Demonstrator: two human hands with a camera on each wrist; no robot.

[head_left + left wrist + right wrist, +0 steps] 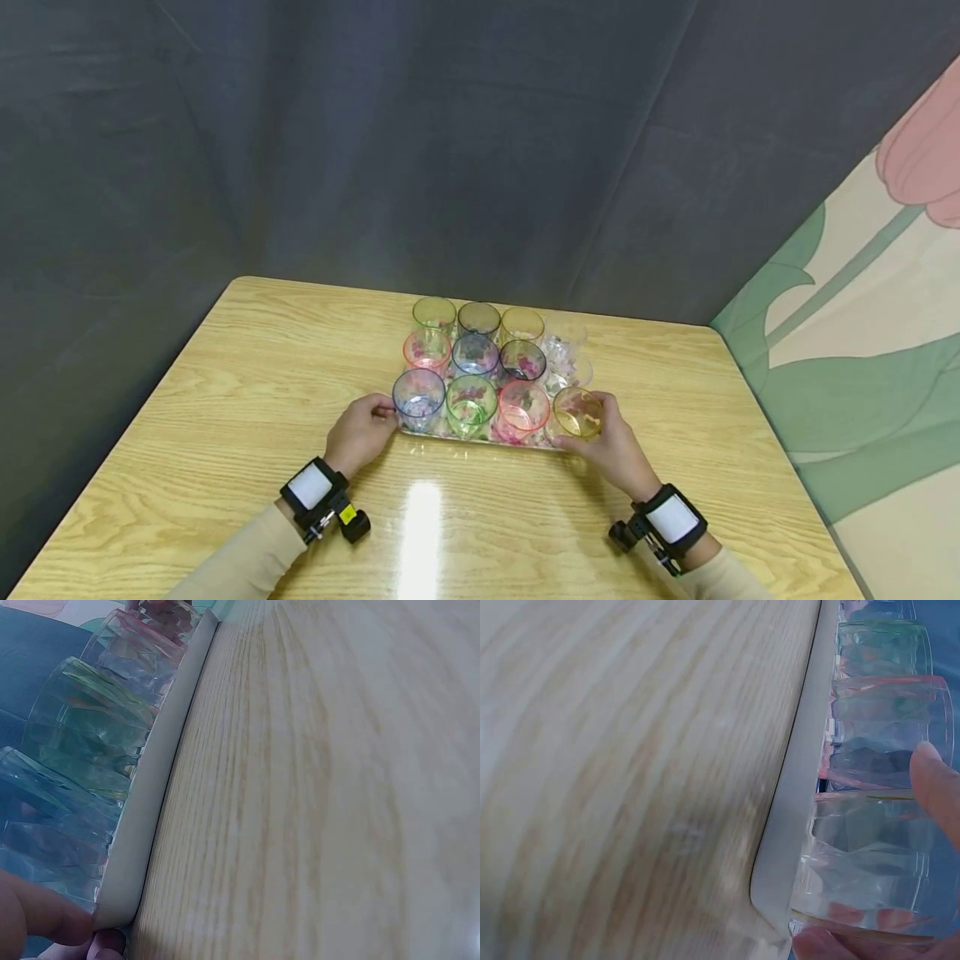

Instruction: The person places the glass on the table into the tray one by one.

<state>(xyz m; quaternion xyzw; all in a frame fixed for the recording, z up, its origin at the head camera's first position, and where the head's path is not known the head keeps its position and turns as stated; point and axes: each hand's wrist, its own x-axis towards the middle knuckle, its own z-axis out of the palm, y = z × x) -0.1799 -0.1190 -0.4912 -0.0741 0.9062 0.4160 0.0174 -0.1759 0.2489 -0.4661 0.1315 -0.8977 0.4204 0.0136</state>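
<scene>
A shallow tray (480,442) with a white rim (157,765) carries several tinted clear tumblers in rows. My left hand (363,435) pinches the tray's near left corner, beside a blue-rimmed glass (418,398). At the near right corner, my right hand (617,446) curls round a yellow-rimmed glass (862,855), thumb on one side and fingers on the other. This glass stands upright at the end of the front row. Between these two are a green-rimmed glass (471,404) and a red-rimmed glass (523,410).
Behind the front row stand a pink glass (427,350), a dark glass (522,360) and others, with colourless glasses (566,367) at the right. The wooden table (262,375) meets a dark curtain (450,150) behind and a flower-patterned cloth (862,400) at right.
</scene>
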